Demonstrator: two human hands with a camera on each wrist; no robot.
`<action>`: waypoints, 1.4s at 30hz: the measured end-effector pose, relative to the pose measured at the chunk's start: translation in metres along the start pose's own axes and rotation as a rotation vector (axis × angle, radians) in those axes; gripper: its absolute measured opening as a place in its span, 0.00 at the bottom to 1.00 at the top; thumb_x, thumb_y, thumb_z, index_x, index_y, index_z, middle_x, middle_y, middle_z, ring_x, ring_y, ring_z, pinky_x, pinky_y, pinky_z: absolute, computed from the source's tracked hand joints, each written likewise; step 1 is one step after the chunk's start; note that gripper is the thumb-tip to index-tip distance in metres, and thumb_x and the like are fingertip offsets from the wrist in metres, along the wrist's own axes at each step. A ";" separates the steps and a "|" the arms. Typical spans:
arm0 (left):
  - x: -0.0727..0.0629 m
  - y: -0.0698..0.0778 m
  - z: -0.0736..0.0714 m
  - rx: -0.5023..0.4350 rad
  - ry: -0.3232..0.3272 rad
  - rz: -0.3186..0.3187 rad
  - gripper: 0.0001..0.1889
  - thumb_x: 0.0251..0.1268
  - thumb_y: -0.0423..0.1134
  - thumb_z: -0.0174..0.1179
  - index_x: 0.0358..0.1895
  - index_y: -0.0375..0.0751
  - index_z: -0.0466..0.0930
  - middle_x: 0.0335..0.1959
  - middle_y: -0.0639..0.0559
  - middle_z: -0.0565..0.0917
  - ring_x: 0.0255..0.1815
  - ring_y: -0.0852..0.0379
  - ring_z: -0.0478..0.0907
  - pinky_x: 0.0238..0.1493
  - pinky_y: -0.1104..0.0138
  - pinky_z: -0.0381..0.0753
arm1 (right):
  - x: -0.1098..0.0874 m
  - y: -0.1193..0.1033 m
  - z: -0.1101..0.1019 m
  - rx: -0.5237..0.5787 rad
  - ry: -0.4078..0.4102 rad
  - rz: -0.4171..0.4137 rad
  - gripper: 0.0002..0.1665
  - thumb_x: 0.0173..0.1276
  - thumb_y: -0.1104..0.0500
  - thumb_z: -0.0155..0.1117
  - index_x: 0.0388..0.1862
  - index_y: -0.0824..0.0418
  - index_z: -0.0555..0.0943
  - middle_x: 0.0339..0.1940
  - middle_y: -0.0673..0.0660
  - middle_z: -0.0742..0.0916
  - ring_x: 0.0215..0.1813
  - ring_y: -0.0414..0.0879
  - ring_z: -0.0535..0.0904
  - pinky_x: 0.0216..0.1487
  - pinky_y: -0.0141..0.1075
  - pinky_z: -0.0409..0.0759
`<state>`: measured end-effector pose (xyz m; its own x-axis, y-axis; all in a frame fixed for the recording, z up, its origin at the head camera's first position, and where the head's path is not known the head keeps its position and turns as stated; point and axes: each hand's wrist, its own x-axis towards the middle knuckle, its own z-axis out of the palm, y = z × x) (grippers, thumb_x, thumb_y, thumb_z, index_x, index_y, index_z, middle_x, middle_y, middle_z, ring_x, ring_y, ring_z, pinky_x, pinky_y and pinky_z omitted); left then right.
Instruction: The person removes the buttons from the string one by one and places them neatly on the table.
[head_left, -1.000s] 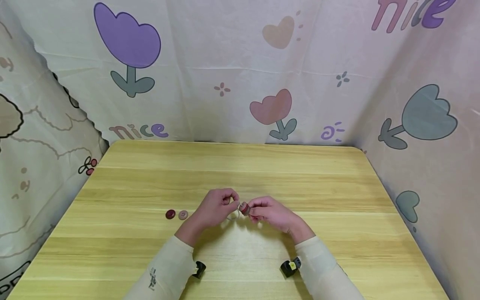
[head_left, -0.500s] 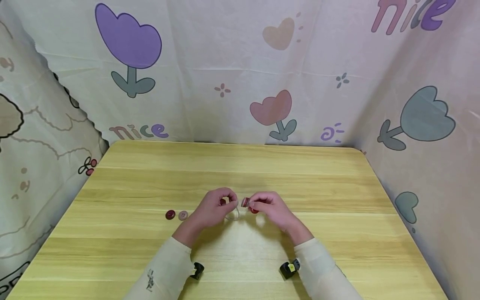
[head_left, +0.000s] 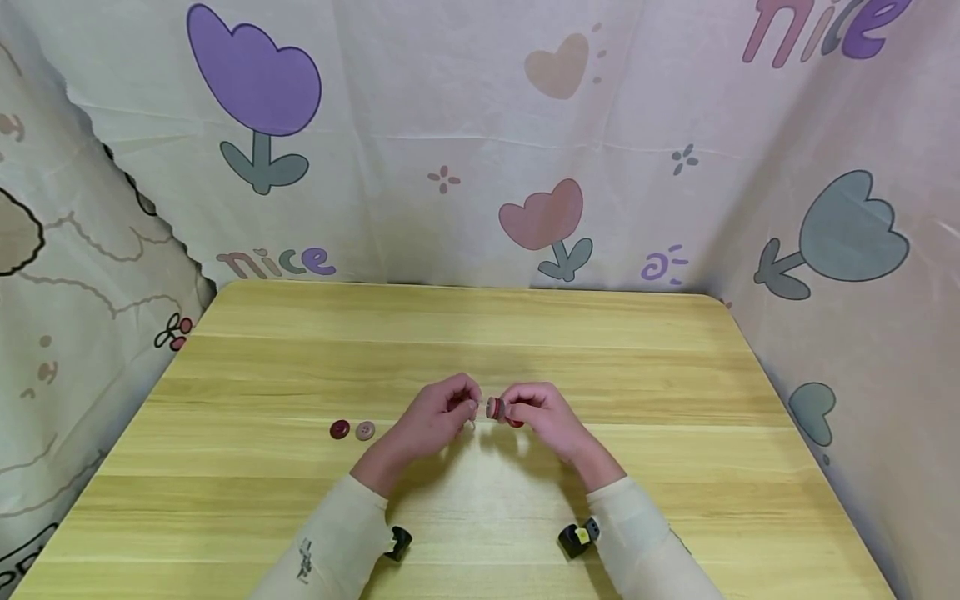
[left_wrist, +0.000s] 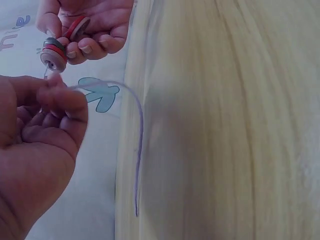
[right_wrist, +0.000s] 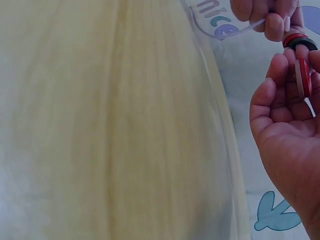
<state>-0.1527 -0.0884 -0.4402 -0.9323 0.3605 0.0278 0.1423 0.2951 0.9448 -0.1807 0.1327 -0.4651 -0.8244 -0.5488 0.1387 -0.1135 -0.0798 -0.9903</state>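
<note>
My left hand pinches a thin pale cord between thumb and fingers. In the left wrist view, one end of the cord curves away and hangs free, while a thin strand runs from the fingertips to the hole of the front button. My right hand holds a small stack of buttons, red, dark and brownish, on edge between thumb and fingers, just right of the left fingertips. More red and pale buttons sit against its curled fingers, partly hidden. Both hands are above the table.
Left of my left hand, a dark red button and a pinkish-brown button lie flat on the wooden table. A printed curtain hangs behind the table and along its sides.
The button stack first sat close to the left fingertips; half a second ago the hands stood slightly apart. Now the left hand is nearer again, and the cord's loop below it shows less.
</note>
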 end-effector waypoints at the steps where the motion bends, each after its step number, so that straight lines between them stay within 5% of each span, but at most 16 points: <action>1: 0.000 0.000 0.000 0.023 0.003 -0.007 0.06 0.77 0.30 0.49 0.43 0.36 0.77 0.28 0.43 0.75 0.23 0.53 0.69 0.28 0.65 0.71 | 0.000 0.000 0.000 0.003 -0.004 -0.002 0.08 0.66 0.72 0.55 0.32 0.73 0.81 0.29 0.66 0.81 0.35 0.48 0.75 0.41 0.38 0.75; 7: 0.002 0.002 0.001 0.078 -0.008 -0.031 0.09 0.79 0.33 0.45 0.46 0.38 0.77 0.25 0.52 0.67 0.23 0.57 0.62 0.30 0.63 0.65 | 0.001 0.002 0.000 -0.003 -0.010 -0.002 0.07 0.68 0.71 0.56 0.31 0.73 0.81 0.27 0.65 0.79 0.35 0.48 0.75 0.42 0.39 0.75; 19: 0.002 0.002 0.000 0.126 -0.039 -0.023 0.07 0.71 0.41 0.59 0.49 0.50 0.81 0.17 0.56 0.63 0.17 0.60 0.58 0.23 0.67 0.62 | 0.001 0.001 -0.001 -0.024 -0.031 -0.019 0.06 0.68 0.71 0.59 0.32 0.71 0.83 0.27 0.61 0.80 0.31 0.45 0.72 0.35 0.34 0.72; 26: 0.002 0.000 0.002 0.137 -0.051 0.019 0.10 0.64 0.43 0.68 0.46 0.49 0.81 0.16 0.58 0.58 0.17 0.61 0.55 0.24 0.67 0.60 | 0.000 0.002 -0.001 -0.032 -0.037 -0.021 0.07 0.68 0.72 0.58 0.32 0.71 0.82 0.27 0.60 0.80 0.31 0.45 0.72 0.36 0.35 0.72; 42: 0.001 -0.001 0.001 0.137 -0.010 -0.010 0.05 0.66 0.42 0.66 0.41 0.50 0.82 0.16 0.58 0.59 0.16 0.61 0.56 0.26 0.66 0.64 | -0.001 0.004 -0.002 -0.034 -0.031 -0.048 0.08 0.64 0.74 0.55 0.29 0.70 0.81 0.28 0.59 0.80 0.30 0.44 0.71 0.34 0.34 0.70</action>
<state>-0.1534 -0.0877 -0.4410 -0.9308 0.3653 0.0147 0.1775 0.4163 0.8917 -0.1812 0.1346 -0.4689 -0.7997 -0.5709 0.1859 -0.1722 -0.0784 -0.9819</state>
